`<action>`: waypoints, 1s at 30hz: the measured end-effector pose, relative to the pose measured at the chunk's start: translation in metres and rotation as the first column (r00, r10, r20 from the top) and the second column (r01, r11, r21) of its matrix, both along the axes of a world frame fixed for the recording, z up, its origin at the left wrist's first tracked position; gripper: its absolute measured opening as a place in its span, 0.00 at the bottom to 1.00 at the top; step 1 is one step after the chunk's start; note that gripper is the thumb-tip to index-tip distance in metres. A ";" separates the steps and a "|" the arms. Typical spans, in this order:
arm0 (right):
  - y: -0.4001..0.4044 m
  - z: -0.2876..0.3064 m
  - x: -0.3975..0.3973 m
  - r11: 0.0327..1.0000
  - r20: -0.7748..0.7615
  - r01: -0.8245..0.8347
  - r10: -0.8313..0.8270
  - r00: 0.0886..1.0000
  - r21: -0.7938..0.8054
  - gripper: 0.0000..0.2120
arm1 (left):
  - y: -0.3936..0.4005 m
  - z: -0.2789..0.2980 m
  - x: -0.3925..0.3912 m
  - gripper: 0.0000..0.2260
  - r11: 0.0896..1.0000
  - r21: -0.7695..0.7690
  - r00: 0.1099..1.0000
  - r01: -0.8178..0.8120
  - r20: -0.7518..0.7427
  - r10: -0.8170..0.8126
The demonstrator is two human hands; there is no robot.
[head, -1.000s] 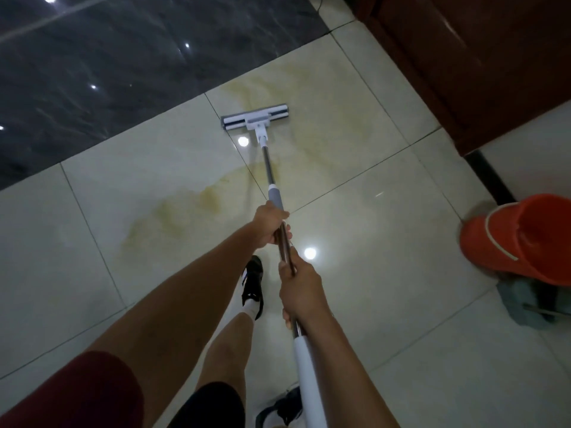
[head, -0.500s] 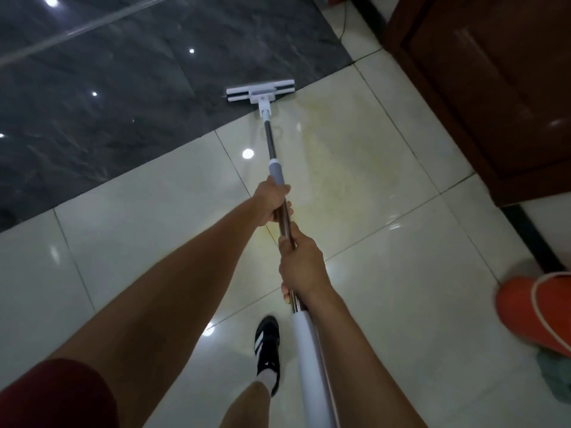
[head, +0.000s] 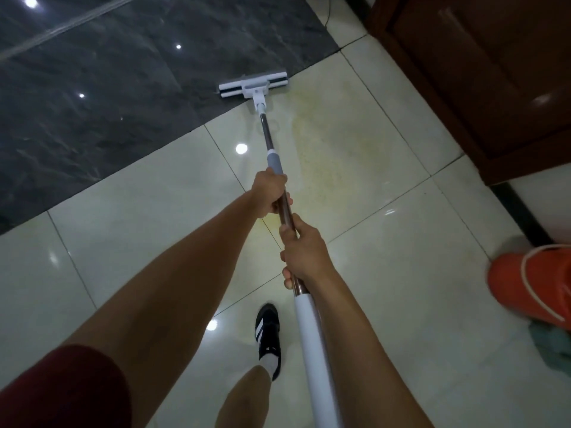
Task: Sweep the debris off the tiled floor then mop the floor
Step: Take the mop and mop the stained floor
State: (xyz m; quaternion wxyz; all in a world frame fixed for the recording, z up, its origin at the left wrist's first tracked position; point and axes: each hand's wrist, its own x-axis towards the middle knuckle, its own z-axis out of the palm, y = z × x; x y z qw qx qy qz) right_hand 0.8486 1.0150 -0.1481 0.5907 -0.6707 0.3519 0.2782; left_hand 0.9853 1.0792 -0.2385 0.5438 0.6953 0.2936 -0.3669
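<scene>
Both hands hold a long flat mop by its metal pole [head: 266, 131]. My left hand [head: 269, 193] grips the pole just below its grey collar. My right hand [head: 302, 253] grips it lower down, above the white sleeve of the handle [head: 315, 350]. The white mop head [head: 253, 84] lies flat on the floor at the border between the pale tiles [head: 386, 273] and the dark marble tiles [head: 92, 88]. A faint yellowish smear [head: 336, 149] marks the pale tile to the right of the pole.
A dark wooden cabinet [head: 482, 72] fills the upper right. An orange bucket [head: 531, 285] with a white handle stands at the right edge, with a teal cloth [head: 556, 344] beneath it. My shoe [head: 268, 338] is planted on the tile beside the pole.
The mop head has been pushed forward from the stained pale tile to the edge of the dark tiles. I have stepped forward, and the bucket has slid lower right in view.
</scene>
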 end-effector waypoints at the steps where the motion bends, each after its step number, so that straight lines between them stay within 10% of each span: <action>1: 0.000 0.002 -0.016 1.000 0.000 0.004 -0.004 1.000 -0.005 0.12 | -0.002 0.002 -0.014 0.09 1.000 0.005 1.000 0.022 -0.011 -0.022; 21: -0.029 0.039 -0.438 0.990 0.028 0.137 -0.136 0.990 -0.037 0.10 | -0.059 0.016 -0.422 0.03 0.971 -0.035 0.966 0.236 -0.099 -0.239; 30: -0.043 0.053 -0.488 0.981 0.073 0.165 -0.158 0.985 -0.098 0.12 | -0.075 0.033 -0.474 0.04 0.979 -0.087 0.973 0.186 -0.122 -0.195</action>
